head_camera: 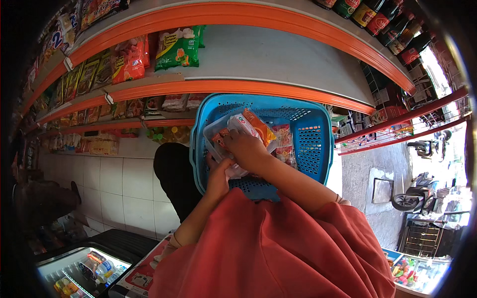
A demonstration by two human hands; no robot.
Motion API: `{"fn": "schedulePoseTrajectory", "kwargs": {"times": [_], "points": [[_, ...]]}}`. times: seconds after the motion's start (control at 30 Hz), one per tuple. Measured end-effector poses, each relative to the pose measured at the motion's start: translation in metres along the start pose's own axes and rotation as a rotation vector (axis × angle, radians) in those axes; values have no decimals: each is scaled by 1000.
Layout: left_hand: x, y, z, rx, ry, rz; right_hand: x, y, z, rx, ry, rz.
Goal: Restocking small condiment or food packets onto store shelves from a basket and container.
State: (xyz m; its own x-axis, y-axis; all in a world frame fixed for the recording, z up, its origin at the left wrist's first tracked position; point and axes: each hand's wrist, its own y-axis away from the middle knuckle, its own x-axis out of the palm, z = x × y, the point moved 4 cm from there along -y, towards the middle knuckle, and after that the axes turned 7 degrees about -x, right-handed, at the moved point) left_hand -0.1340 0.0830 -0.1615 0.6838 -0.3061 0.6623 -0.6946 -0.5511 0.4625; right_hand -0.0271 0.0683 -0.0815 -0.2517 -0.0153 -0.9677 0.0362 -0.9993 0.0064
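A blue plastic basket [313,145] with perforated walls stands before me, under the shelf edge. Inside it, a translucent plastic container [214,128] sits tilted and holds several packets. My left hand [219,175] grips the container's near side, thumb on the rim. Reaching into the container from the right, my right hand [246,149] has its fingers curled down over a small red-orange packet [220,137]; whether they pinch it is hidden. Beside those fingers lie a white packet [242,124] and an orange packet [262,128]. Red packets [284,139] rest in the basket to the right.
Orange-edged shelves [238,86] run across ahead, carrying green bags [178,50], red bags [128,61] and, higher up, bottles [384,18]. My dark-clad knee [173,171] is left of the basket. A lit display cooler [85,272] stands behind left; a red rack [402,130] stands right.
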Motion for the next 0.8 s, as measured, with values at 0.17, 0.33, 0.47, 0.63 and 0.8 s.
{"fn": "schedulePoseTrajectory", "kwargs": {"times": [0.17,0.33,0.47,0.63,0.8], "points": [[2,1,-1,4,-19,-32,-4,1,4,41,53,-13],[3,3,-3,3,-8,-33,-1,-1,0,81,104,-20],[2,2,-2,0,-5,-30,2,-2,-1,99,85,-14],[2,2,-2,-11,3,-32,-1,-1,-2,80,96,-119],[3,2,-2,-2,9,-66,-14,2,0,69,37,-174]]}}
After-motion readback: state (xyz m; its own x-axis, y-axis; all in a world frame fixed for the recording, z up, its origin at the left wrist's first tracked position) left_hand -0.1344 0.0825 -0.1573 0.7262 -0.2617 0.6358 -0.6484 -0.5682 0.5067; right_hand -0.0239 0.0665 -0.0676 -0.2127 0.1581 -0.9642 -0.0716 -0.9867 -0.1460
